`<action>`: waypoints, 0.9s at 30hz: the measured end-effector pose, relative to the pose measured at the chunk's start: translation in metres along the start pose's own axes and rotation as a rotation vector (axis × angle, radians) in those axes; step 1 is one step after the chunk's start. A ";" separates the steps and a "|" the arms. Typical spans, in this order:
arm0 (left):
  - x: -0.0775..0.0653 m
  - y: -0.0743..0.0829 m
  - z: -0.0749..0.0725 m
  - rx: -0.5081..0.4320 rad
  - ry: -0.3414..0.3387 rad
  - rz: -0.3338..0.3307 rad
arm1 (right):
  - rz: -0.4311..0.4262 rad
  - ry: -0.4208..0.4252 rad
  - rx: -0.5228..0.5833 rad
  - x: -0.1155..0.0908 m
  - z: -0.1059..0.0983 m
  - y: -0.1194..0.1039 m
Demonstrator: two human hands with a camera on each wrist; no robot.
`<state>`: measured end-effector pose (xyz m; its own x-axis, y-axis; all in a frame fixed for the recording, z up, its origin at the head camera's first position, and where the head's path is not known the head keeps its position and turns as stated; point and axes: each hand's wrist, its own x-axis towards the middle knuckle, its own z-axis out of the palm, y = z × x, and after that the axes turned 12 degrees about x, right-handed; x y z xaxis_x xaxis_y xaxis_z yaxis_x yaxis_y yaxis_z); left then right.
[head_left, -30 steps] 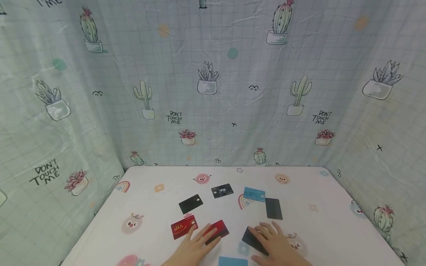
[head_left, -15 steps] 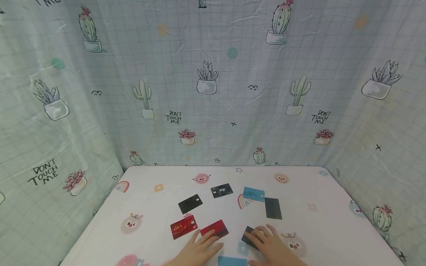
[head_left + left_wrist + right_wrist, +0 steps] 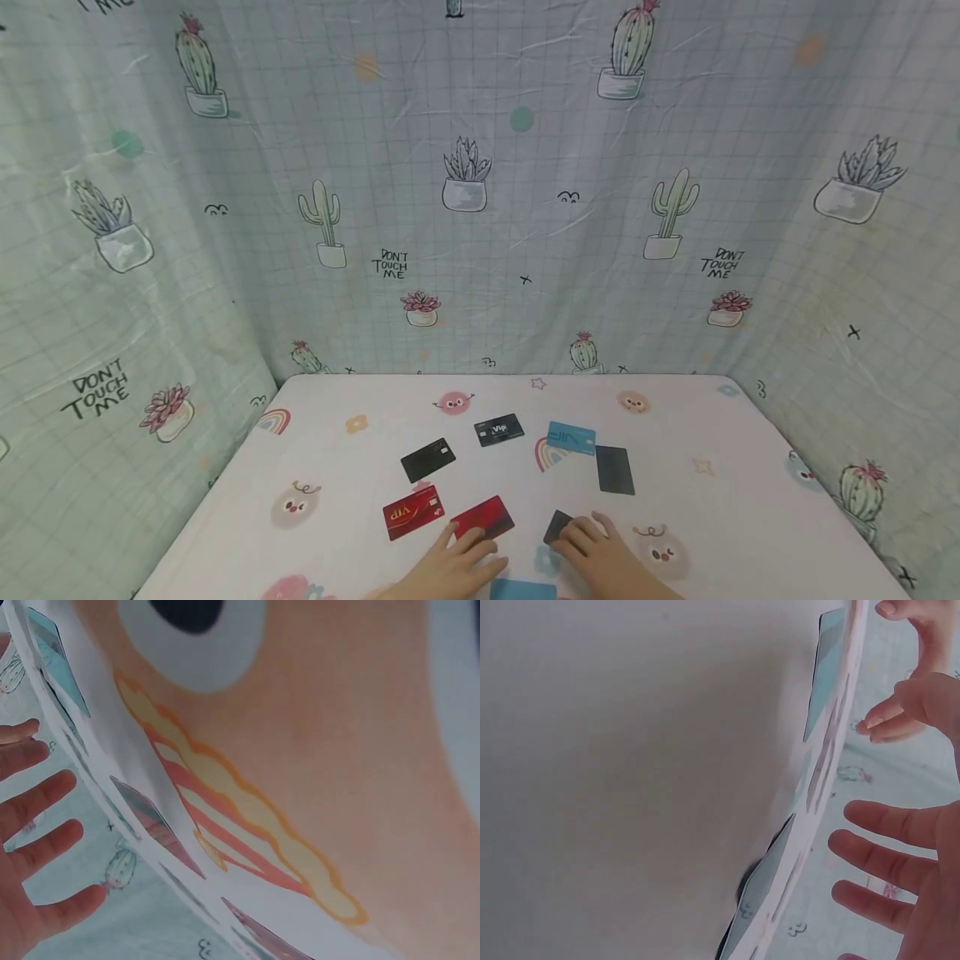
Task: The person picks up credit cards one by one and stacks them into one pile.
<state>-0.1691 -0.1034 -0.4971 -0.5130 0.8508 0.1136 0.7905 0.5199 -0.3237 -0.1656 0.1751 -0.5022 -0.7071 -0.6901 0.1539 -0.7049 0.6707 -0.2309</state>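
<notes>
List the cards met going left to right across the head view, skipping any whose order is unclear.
Red rectangular card with gold VIP lettering, second red rectangular card partly covered by the left hand, black rectangular card partly covered by the right hand, dark grey rectangular card.

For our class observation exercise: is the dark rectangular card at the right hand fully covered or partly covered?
Partly covered. The dark rectangular card shows one end in the head view; the right hand hides the rest.
</notes>
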 end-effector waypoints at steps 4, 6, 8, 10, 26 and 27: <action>0.002 0.001 0.001 0.009 -0.028 0.016 | -0.068 0.013 -0.029 -0.002 0.004 0.002; 0.002 0.002 0.001 0.008 -0.032 0.025 | -0.088 0.005 -0.027 -0.002 0.007 0.002; 0.003 0.002 0.001 0.008 -0.035 0.038 | -0.101 0.004 -0.011 -0.001 0.010 0.001; 0.003 0.002 0.002 0.009 -0.038 0.051 | -0.110 -0.003 0.006 0.000 0.013 0.000; 0.006 0.007 0.006 0.005 -0.058 0.067 | -0.216 0.016 -0.018 0.003 0.018 -0.001; 0.006 0.007 0.005 0.003 -0.062 0.067 | -0.219 0.013 -0.024 0.003 0.017 -0.001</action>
<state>-0.1682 -0.0949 -0.5040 -0.4785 0.8775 0.0332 0.8230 0.4613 -0.3313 -0.1662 0.1677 -0.5181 -0.5379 -0.8164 0.2100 -0.8425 0.5119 -0.1677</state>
